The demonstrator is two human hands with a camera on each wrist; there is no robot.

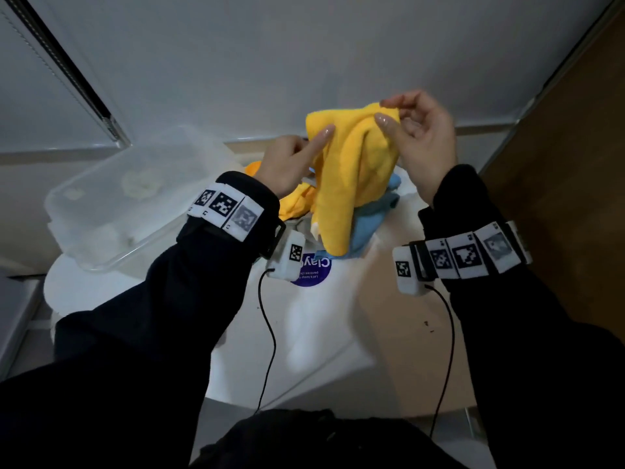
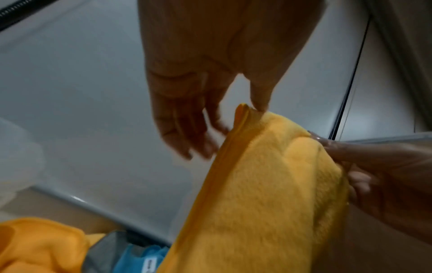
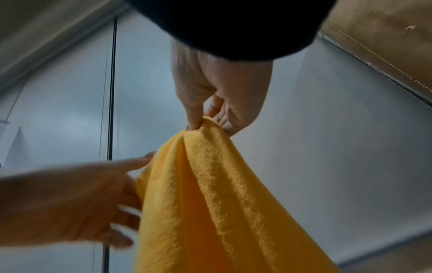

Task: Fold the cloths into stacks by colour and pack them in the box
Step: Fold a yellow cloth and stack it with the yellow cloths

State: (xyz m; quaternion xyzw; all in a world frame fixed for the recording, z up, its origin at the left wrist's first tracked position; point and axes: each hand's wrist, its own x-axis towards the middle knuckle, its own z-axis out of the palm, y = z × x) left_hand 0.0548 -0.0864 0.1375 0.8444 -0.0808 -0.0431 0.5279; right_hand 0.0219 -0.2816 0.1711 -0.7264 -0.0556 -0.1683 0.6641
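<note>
My right hand [image 1: 389,113] [image 3: 203,123] pinches the top edge of a yellow cloth [image 1: 341,184] [image 2: 268,194] [image 3: 210,203], which hangs from it above the table. My left hand [image 1: 314,143] [image 3: 131,175] is beside the cloth's left edge. Its straight index finger touches the fabric and the other fingers are loosely curled, holding nothing. Under the hanging cloth lies a pile with another yellow cloth [image 1: 294,204] [image 2: 42,245] and a blue cloth [image 1: 368,225] [image 2: 140,258]. A clear plastic box [image 1: 111,211] stands to the left of the pile.
The pile and box sit on a white round table [image 1: 338,316] that has a purple round sticker [image 1: 311,270] near its middle. A grey wall rises right behind the table. Brown floor shows to the right. Thin black cables hang from both wristbands.
</note>
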